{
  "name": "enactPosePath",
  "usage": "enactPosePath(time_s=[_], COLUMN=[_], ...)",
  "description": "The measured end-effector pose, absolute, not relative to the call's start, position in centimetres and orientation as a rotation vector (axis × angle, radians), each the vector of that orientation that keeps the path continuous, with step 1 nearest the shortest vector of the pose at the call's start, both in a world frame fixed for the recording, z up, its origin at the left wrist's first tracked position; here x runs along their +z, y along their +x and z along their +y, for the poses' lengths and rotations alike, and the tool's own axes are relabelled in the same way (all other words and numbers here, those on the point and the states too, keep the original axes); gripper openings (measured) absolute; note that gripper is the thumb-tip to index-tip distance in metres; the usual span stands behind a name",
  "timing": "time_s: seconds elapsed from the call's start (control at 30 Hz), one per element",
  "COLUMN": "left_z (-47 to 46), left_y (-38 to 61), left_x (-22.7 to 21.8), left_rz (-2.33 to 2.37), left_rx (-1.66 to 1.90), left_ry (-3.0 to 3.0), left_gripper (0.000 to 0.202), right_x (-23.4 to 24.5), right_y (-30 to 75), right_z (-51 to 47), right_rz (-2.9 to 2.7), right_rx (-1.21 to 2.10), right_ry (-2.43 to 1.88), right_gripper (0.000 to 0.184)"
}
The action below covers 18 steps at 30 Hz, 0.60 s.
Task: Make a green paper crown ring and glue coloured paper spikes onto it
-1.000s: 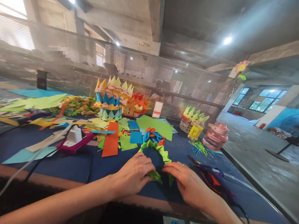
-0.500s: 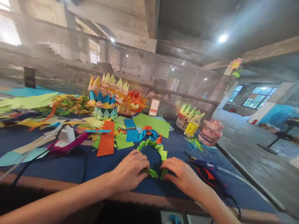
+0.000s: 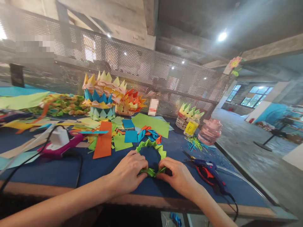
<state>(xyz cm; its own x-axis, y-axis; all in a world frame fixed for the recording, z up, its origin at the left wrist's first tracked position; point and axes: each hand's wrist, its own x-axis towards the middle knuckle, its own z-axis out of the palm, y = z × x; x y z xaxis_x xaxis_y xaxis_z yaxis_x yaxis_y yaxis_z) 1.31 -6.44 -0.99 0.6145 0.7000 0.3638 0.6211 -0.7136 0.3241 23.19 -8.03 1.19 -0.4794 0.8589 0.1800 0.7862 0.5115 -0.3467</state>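
A ring of folded green paper pieces lies near the table's front edge, curved round with its far side toward the other papers. My left hand pinches its left end, and my right hand pinches the right end. The two ends meet or nearly meet between my fingers; whether they are joined I cannot tell. Just beyond the ring sits a chain of blue and orange folded paper. To the right of my right hand lies a blue glue gun with red parts, beside scissors.
Paper crowns stand at the back, by a mesh partition. Loose paper sheets cover the left and middle. A magenta power strip with cables is at left. A yellow-labelled bottle and pink water bottle stand at right.
My hands have come closer together, bringing the green ring's two ends from a visible gap to touching or nearly touching. The view has shifted slightly.
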Motion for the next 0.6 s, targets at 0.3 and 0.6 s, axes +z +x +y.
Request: enactPosePath(time_s=[0.3,0.6], left_z=[-6.3,-5.6], left_y=[1.4,-0.1], left_x=[-1.1,0.7], left_rz=[1.078,0.987], left_rx=[0.711,0.833], left_ry=[2.701,2.622], left_gripper=[0.008,0.011], right_x=[0.4,-0.1], right_y=[22.7,22.4], right_z=[-8.5,-8.7], right_rz=[-2.416,-2.398], right_rx=[0.411,0.299], right_ry=[-1.175,-1.169], right_gripper=[0.013,0.012])
